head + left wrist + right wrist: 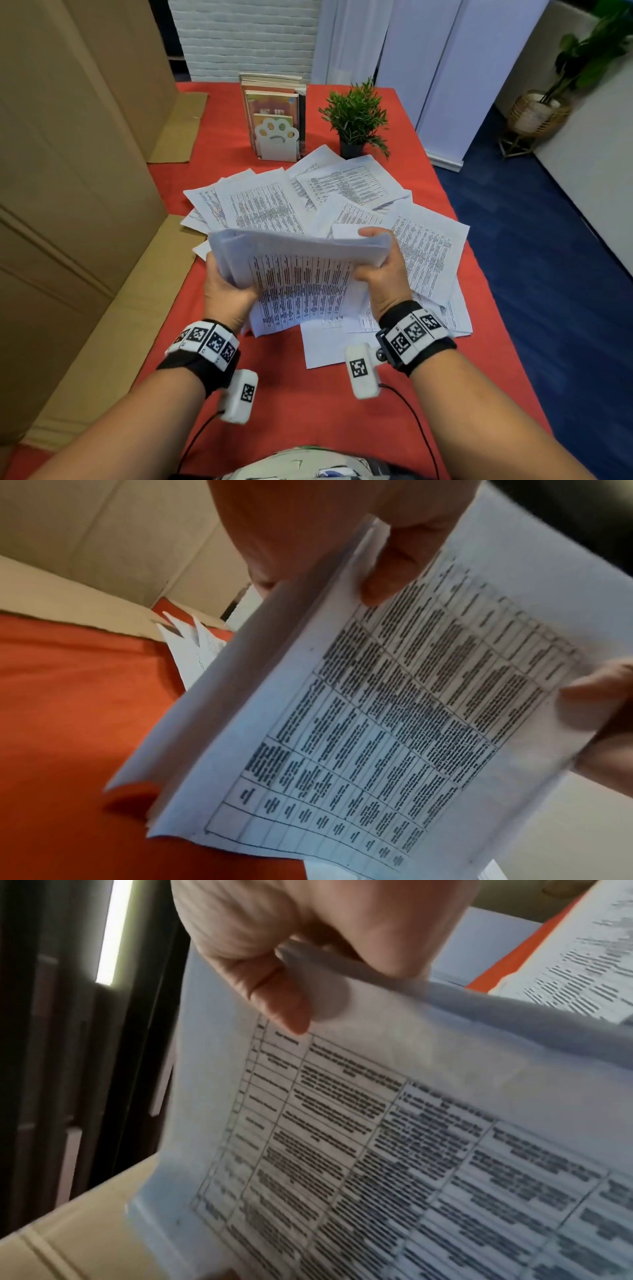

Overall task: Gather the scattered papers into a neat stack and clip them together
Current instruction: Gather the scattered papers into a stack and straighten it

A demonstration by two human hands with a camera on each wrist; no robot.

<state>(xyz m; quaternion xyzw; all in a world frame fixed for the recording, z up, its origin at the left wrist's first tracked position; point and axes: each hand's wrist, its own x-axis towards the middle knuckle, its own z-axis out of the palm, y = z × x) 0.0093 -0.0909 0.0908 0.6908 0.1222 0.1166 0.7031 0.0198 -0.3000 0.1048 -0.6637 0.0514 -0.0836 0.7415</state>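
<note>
A bundle of printed sheets [301, 274] is lifted above the red table, its top edge bent over toward me. My left hand [226, 291] grips the bundle's left edge, thumb on the front page [394, 723]. My right hand [380, 270] grips its right edge, thumb on the printed face [342, 1123] and fingers curled behind. Several loose printed papers [346, 185] lie scattered flat on the table beyond and to the right of the bundle. One blank-looking sheet [325, 346] lies under the bundle near me. No clip is in view.
A white paw-shaped book stand with books [274, 130] and a small potted plant [356, 120] stand at the back of the red tablecloth [308, 404]. Tall cardboard panels [68, 171] line the left side. The table's right edge drops to blue carpet [548, 274].
</note>
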